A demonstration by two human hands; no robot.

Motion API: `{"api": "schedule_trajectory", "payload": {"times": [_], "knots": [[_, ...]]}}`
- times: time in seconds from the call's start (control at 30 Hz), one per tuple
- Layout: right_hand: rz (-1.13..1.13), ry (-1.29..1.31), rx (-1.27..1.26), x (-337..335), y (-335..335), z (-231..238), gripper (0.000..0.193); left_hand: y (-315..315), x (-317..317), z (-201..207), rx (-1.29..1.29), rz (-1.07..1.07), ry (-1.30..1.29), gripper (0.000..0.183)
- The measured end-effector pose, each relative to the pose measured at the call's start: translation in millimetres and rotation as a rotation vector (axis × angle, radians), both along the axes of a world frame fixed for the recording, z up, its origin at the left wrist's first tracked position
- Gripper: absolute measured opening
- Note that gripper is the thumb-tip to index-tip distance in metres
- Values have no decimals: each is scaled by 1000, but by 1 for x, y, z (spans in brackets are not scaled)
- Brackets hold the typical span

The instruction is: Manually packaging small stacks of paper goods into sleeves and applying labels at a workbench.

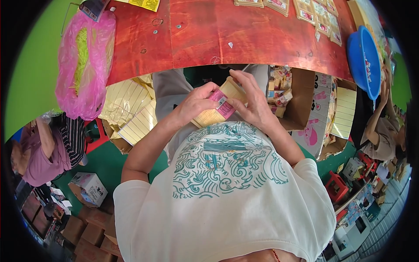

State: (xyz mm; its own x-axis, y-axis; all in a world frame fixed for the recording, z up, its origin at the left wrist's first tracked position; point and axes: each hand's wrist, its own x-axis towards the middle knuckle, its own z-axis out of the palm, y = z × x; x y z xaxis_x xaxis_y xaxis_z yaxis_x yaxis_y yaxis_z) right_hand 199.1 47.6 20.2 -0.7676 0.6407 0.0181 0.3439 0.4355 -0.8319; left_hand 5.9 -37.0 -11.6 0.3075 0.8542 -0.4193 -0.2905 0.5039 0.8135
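In front of my lap I hold a small pale yellow plastic box with a pink printed label [225,108]. My left hand [198,104] grips its left side, thumb on the upper face. My right hand [256,102] closes around the right end, its thumb against the box and its fingers bent over the far edge. The palms hide parts of the box. Just right of my right hand, an open cardboard carton [302,96] holds several small wrapped packs [280,89]. Left of my left forearm, flat yellow lined sheets [131,105] lie in another carton.
The red table edge [196,48] curves just beyond my hands. A pink plastic bag [98,56] hangs at its left; a blue basin [362,52] sits at its right. Pale packs [321,19] lie at the far right. People work on both sides; boxes [91,233] stand lower left.
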Motion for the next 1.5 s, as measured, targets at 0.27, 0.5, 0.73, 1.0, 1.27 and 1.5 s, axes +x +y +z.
{"api": "schedule_trajectory", "payload": {"times": [0.27, 0.5, 0.73, 1.0, 1.27, 1.5], "knots": [[-70, -92, -276, -5, 2, -11, 63, 3, 0, 6, 79, -29, 230, 28], [16, 101, -749, -10, 13, -14, 55, 5, -4, -2, 130, -70, 268, 26], [85, 139, -845, -14, 25, -15, 61, 5, -7, 7, -45, -88, 33, 20], [-253, 656, -1081, 9, 7, -26, 61, 21, 20, 9, -4, 467, -171, 22], [-429, 634, -1096, 33, 1, -35, 34, 40, 41, 3, -21, 311, -25, 22], [-534, 649, -943, 50, -9, -49, 41, 45, 77, -2, 197, 245, 82, 26]]}}
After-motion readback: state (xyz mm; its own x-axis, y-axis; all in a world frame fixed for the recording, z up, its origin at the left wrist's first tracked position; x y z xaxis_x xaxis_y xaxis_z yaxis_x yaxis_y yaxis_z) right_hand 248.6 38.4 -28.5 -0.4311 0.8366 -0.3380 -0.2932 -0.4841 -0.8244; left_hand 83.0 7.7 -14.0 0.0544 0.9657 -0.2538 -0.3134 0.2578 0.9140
